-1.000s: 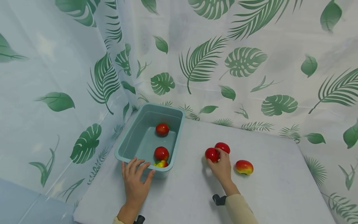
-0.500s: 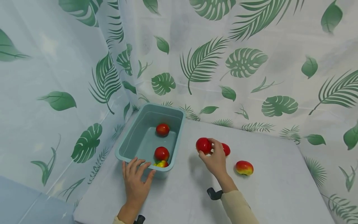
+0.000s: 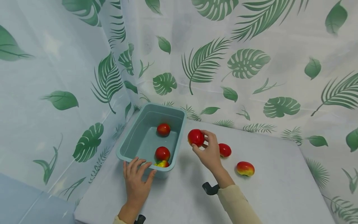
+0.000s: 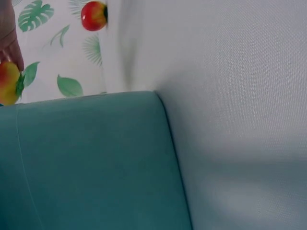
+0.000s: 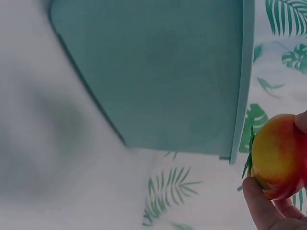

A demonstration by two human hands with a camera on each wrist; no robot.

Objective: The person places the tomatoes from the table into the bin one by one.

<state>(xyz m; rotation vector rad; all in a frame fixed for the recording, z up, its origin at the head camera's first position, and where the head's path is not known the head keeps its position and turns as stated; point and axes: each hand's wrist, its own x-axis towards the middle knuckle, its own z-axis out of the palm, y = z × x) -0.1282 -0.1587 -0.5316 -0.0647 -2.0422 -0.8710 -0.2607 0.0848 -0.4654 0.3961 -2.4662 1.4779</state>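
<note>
My right hand point(image 3: 209, 154) pinches a round red tomato point(image 3: 195, 137) between thumb and fingers, raised to the right of a blue-green plastic bin point(image 3: 179, 146). Seen from the right wrist, the tomato point(image 5: 278, 153) has a yellow underside and a green leafy calyx, with the bin's side wall point(image 5: 158, 72) beyond it. The fingers of my left hand point(image 3: 137, 183) rest on the bin's near rim, its thumb spread toward the near right corner. Inside the bin lie a red fruit point(image 3: 163, 129) toward the back, another red one point(image 3: 162, 153) nearer, and a yellow-red one point(image 3: 162, 164) partly hidden by the rim.
On the white tabletop point(image 3: 279, 186), a red fruit point(image 3: 224, 150) lies just right of my right hand, partly covered by it. Farther right is a red-and-yellow fruit point(image 3: 245, 169). Leaf-patterned curtains point(image 3: 201, 102) hang behind and left of the table.
My right hand has lifted the tomato off the table beside the other red fruit and carried it left and away from me toward the bin. My left hand stays at the rim.
</note>
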